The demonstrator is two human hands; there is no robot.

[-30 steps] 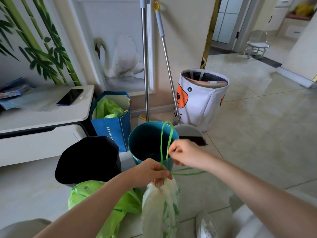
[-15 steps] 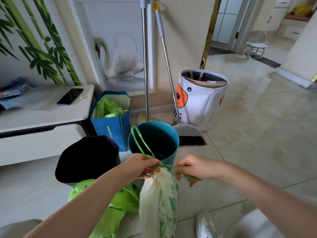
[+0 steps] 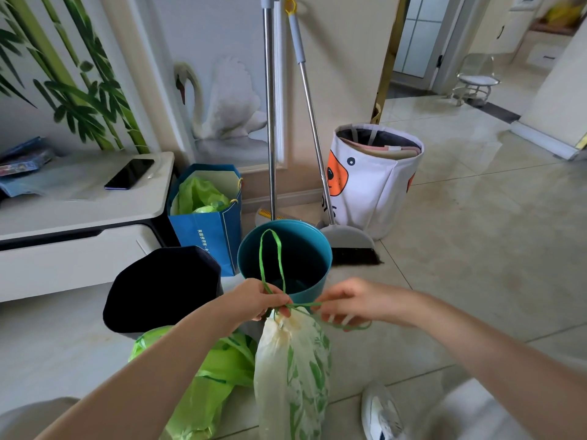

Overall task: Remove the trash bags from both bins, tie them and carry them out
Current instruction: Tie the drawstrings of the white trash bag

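Trash bag (image 3: 292, 373), pale with green leaf print, hangs by its gathered neck in front of the teal bin (image 3: 285, 258). Left hand (image 3: 254, 300) pinches the neck and the green drawstring (image 3: 270, 262), whose loop stands up over the bin. Right hand (image 3: 352, 301), fingers curled, pinches the drawstring's other loop. A green bag (image 3: 206, 376) lies on the floor beside the black bin (image 3: 163, 289).

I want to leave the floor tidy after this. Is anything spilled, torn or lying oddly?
No spill or tear shows. The one oddity: a green trash bag lies slumped on the floor tiles beside the black bin.
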